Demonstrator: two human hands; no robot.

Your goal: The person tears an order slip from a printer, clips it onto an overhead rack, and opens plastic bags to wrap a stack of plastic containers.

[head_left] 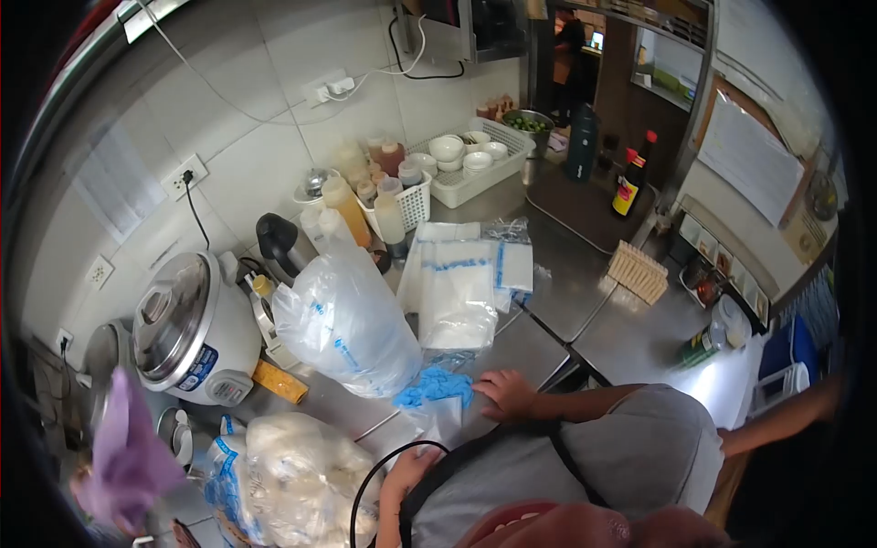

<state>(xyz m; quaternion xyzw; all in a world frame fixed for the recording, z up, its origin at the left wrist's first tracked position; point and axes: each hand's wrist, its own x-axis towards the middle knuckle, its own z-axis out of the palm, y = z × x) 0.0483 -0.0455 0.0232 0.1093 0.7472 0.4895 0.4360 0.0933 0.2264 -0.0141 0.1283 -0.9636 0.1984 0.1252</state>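
My left hand (pixel 413 465) is low in the view, its fingers closed at the lower edge of a thin, clear plastic bag (pixel 437 422); a dark cord partly crosses it. My right hand (pixel 508 395) rests on the steel counter with its fingers apart, holding nothing. Just left of its fingertips lies a crumpled blue plastic bundle (pixel 435 387). Beyond that stands a large, bulging clear bag (pixel 347 320) with blue print. Flat packs of white bags (pixel 457 292) lie behind. A knotted clear bag of pale contents (pixel 297 475) sits left of my left hand.
A rice cooker (pixel 196 329) stands left by the wall. Sauce bottles (pixel 391 219) and a rack of white bowls (pixel 480 164) line the back. Right are a brush (pixel 638 272) and dark bottle (pixel 632 183). A blurred purple cloth (pixel 137 457) is lower left; another person's arm (pixel 781 416) enters right.
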